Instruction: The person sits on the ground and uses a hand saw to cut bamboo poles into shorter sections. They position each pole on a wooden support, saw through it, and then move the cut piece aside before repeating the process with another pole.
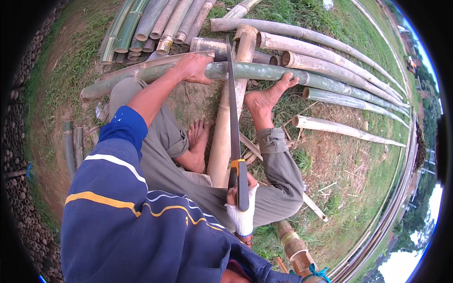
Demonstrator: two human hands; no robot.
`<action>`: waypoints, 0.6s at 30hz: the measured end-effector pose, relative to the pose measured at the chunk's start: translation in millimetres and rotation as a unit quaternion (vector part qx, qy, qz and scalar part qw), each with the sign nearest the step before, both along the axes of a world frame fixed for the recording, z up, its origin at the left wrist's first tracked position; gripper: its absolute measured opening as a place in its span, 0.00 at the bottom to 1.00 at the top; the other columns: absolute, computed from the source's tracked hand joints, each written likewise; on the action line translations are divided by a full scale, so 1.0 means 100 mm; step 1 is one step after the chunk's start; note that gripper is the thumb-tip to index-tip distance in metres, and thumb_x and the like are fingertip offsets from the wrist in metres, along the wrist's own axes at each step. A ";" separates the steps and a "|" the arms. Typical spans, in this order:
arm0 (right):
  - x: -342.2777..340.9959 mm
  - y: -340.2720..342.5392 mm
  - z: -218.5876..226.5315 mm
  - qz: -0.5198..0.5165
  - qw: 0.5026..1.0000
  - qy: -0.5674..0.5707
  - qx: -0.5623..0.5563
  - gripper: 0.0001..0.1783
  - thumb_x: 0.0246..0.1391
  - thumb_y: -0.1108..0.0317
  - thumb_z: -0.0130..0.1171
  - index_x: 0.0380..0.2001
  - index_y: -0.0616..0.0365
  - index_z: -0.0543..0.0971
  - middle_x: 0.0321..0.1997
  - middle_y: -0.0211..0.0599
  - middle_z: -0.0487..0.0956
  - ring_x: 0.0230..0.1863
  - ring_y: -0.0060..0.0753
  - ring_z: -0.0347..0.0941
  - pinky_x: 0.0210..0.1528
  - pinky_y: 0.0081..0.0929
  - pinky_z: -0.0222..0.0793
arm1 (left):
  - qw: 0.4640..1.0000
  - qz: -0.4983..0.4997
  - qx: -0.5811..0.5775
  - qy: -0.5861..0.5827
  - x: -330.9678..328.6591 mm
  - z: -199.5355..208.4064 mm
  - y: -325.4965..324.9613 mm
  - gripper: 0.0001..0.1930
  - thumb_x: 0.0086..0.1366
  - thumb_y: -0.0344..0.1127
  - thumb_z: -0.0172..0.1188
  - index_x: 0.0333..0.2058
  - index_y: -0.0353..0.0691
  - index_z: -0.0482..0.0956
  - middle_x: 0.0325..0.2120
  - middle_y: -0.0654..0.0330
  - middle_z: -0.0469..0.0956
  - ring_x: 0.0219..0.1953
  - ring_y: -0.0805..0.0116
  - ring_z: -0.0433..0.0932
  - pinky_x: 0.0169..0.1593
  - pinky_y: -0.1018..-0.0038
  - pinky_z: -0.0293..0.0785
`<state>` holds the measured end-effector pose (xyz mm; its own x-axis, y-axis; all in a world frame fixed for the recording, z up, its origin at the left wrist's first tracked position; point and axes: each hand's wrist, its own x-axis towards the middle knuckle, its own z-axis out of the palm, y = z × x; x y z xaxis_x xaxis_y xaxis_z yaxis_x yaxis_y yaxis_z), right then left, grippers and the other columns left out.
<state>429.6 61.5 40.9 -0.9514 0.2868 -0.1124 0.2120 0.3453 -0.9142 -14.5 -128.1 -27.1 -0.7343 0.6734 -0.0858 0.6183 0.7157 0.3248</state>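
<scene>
A long green bamboo pole (262, 71) lies crosswise in front of me, over a thick pale bamboo (221, 141) that runs toward me. My left hand (192, 68) is closed around the pole, left of the saw. My right hand (243, 212), in a white fingerless-looking glove, grips the black and yellow handle of a hand saw (234, 127). The saw's long blade points away from me and crosses the pole just right of my left hand; how deep it sits in the bamboo I cannot tell. My bare foot (271, 94) rests against the pole on the right.
Several cut bamboo lengths (155, 23) are piled at the far left. More long poles (330, 59) fan out to the right, over grass. A jointed bamboo piece (293, 245) with blue-green ties stands near my right side. Stacked bamboo (35, 226) lines the left edge.
</scene>
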 end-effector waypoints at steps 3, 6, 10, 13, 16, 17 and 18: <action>0.03 0.00 0.11 -0.051 0.998 -0.006 0.041 0.32 0.64 0.77 0.56 0.71 0.61 0.66 0.60 0.45 0.74 0.57 0.38 0.74 0.68 0.35 0.68 | 0.999 -0.030 -0.028 -0.033 0.02 0.04 0.51 0.40 0.51 0.59 0.77 0.55 0.33 0.83 0.42 0.36 0.89 0.48 0.38 0.89 0.57 0.50 0.84; -1.41 0.11 -0.44 0.003 0.998 0.057 0.012 0.32 0.62 0.79 0.59 0.70 0.61 0.67 0.58 0.45 0.75 0.54 0.38 0.76 0.64 0.35 0.71 | 1.000 0.010 -0.029 -0.007 0.05 0.02 0.11 0.41 0.49 0.57 0.77 0.57 0.35 0.83 0.38 0.36 0.89 0.45 0.37 0.89 0.56 0.50 0.84; -2.06 0.14 -0.36 -0.029 0.996 0.046 -0.068 0.33 0.60 0.80 0.63 0.68 0.62 0.67 0.55 0.44 0.76 0.50 0.34 0.76 0.58 0.31 0.74 | 1.000 -0.020 -0.006 0.011 0.00 -0.01 0.29 0.43 0.49 0.57 0.77 0.59 0.35 0.82 0.39 0.35 0.88 0.46 0.37 0.89 0.56 0.49 0.84; -1.57 0.03 -0.17 0.021 0.998 0.059 0.000 0.36 0.60 0.78 0.63 0.71 0.63 0.65 0.55 0.44 0.77 0.48 0.34 0.76 0.57 0.30 0.75 | 1.000 -0.016 -0.003 0.005 -0.05 -0.04 0.20 0.43 0.50 0.57 0.78 0.59 0.34 0.82 0.41 0.35 0.88 0.47 0.36 0.88 0.56 0.48 0.84; -0.69 -0.02 -0.06 0.020 0.994 0.093 0.049 0.32 0.63 0.74 0.59 0.70 0.63 0.68 0.58 0.47 0.76 0.52 0.41 0.76 0.62 0.37 0.72 | 1.000 0.004 0.003 0.019 -0.02 -0.11 0.03 0.41 0.49 0.56 0.77 0.57 0.33 0.82 0.40 0.36 0.89 0.46 0.36 0.88 0.56 0.48 0.84; -0.35 -0.01 0.04 -0.017 0.995 0.075 0.067 0.30 0.64 0.72 0.58 0.69 0.63 0.69 0.59 0.48 0.75 0.55 0.43 0.75 0.63 0.40 0.72 | 1.000 -0.021 0.007 0.012 -0.09 -0.11 0.30 0.41 0.49 0.56 0.77 0.57 0.34 0.82 0.40 0.36 0.89 0.46 0.36 0.88 0.56 0.48 0.84; 0.02 -0.01 0.07 -0.055 0.993 0.059 0.082 0.29 0.65 0.69 0.57 0.68 0.63 0.70 0.60 0.48 0.75 0.57 0.45 0.75 0.63 0.43 0.71 | 0.999 -0.046 0.010 0.005 -0.11 -0.12 0.57 0.41 0.49 0.56 0.77 0.57 0.34 0.82 0.40 0.36 0.89 0.46 0.36 0.88 0.56 0.48 0.84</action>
<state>431.9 60.4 47.7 -0.9173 0.3943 0.0556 0.1503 0.4720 -0.8687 -25.2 -70.9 -39.1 -0.6693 0.7401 -0.0651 0.6848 0.6485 0.3324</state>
